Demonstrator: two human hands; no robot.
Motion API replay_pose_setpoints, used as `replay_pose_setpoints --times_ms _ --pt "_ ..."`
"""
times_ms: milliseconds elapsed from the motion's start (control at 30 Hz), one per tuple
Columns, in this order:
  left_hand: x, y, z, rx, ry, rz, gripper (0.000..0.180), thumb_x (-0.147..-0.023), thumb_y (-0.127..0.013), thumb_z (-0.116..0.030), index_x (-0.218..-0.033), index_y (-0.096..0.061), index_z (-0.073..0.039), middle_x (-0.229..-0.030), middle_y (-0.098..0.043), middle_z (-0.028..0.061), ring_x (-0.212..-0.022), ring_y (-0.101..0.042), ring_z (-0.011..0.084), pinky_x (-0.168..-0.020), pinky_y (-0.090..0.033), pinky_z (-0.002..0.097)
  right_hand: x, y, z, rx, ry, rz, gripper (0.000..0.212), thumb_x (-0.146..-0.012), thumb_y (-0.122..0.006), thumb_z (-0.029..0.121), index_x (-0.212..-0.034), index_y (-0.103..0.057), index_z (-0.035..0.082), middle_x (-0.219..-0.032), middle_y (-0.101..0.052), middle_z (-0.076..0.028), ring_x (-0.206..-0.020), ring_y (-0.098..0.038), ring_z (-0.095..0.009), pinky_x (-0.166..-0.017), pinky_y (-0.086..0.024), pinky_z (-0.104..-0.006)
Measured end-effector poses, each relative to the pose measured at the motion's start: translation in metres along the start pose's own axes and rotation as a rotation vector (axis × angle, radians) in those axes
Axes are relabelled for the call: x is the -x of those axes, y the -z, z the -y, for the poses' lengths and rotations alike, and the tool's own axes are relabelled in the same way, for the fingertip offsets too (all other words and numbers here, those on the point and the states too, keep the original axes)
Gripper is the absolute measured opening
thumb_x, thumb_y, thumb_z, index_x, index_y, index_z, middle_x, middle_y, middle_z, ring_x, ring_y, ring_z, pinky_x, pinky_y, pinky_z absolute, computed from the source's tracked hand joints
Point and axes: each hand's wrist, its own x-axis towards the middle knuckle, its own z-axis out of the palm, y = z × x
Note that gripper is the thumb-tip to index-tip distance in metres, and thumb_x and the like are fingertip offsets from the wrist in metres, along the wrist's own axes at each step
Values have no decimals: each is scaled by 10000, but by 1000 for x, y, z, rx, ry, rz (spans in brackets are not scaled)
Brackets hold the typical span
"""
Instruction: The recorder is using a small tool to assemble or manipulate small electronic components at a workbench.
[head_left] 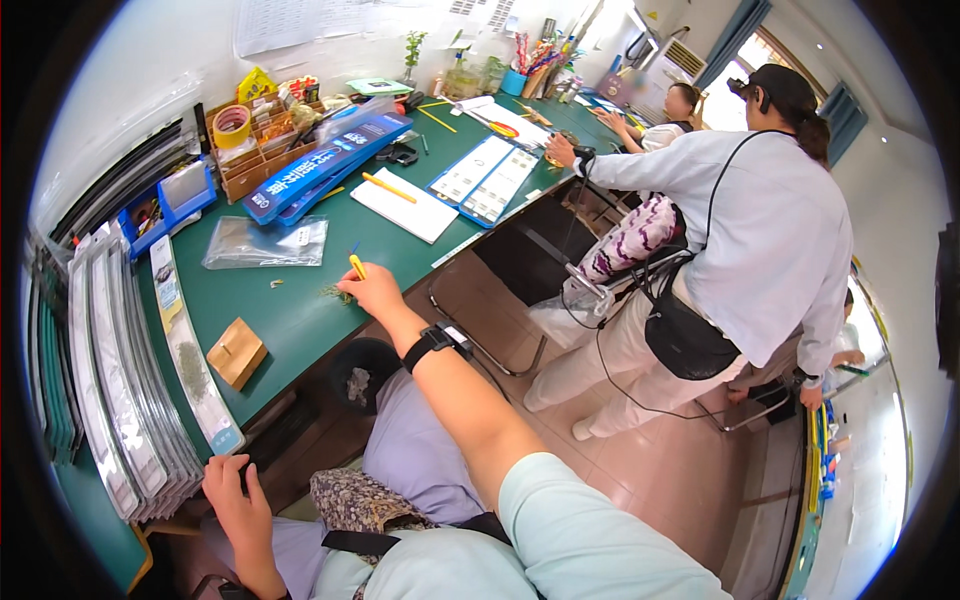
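My right hand (pixel 372 288) is closed round a slim yellow tool (pixel 357 265) with a blue end sticking up; its exact kind is not clear. The hand rests low over the green table, near its front edge. Beside and partly under the fingers lies a small heap of dry greenish bits (pixel 336 293). My left hand (pixel 238 500) is at the near table edge, fingers loosely bent and apart, holding nothing visible. Close to it ends a long pale strip (pixel 212 403) with greenish bits on it. A brown paper packet (pixel 237 353) sits between the strip and my right arm.
Stacked clear-sleeved strips (pixel 130 400) fill the left end. Farther back are a clear plastic bag (pixel 265 243), blue boxes (pixel 325 165), a white pad (pixel 430 222) with a yellow pencil, and a blue-edged folder (pixel 487 180). A person (pixel 760 230) stands right; another sits beyond.
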Motion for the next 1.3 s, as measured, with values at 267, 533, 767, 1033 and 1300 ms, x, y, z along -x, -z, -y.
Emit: replay_pose_setpoints --times_ms 267,533,767,1033,1300 --pt "4 -3 4 45 7 19 116 -769 -574 -13 -883 -548 -9 -891 -516 126 -869 -496 305 -806 -356 374 2 3 -6 -36 57 45 212 -699 -699 163 -847 -644 22 -771 -643 -113 -717 -613 -231 -669 -469 -323" --pt "2 -1 1 45 -18 -7 112 -756 -579 6 -859 -542 -15 -856 -519 122 -850 -503 304 -771 -364 359 2 9 -3 -116 -5 155 162 -786 -613 110 -923 -654 34 -806 -649 -75 -748 -594 -161 -693 -465 -286" --pt "8 -5 9 38 5 46 124 -755 -598 -17 -875 -567 -33 -853 -522 96 -838 -499 282 -775 -355 369 1 9 0 -179 -71 191 175 -849 -569 140 -967 -646 36 -733 -587 -13 -524 -490 -92 -509 -415 -238" --pt "8 -8 9 54 -7 70 116 -757 -604 -28 -867 -568 -33 -843 -521 86 -817 -504 267 -755 -364 361 4 13 2 -206 -99 157 177 -844 -589 143 -970 -658 40 -711 -572 10 -526 -453 -66 -499 -387 -216" --pt "10 -12 11 76 -18 81 104 -758 -603 -26 -851 -559 -30 -833 -519 85 -804 -505 266 -739 -365 360 7 12 8 -180 -100 143 214 -822 -640 215 -931 -669 33 -626 -520 25 -515 -427 -62 -478 -344 -214"
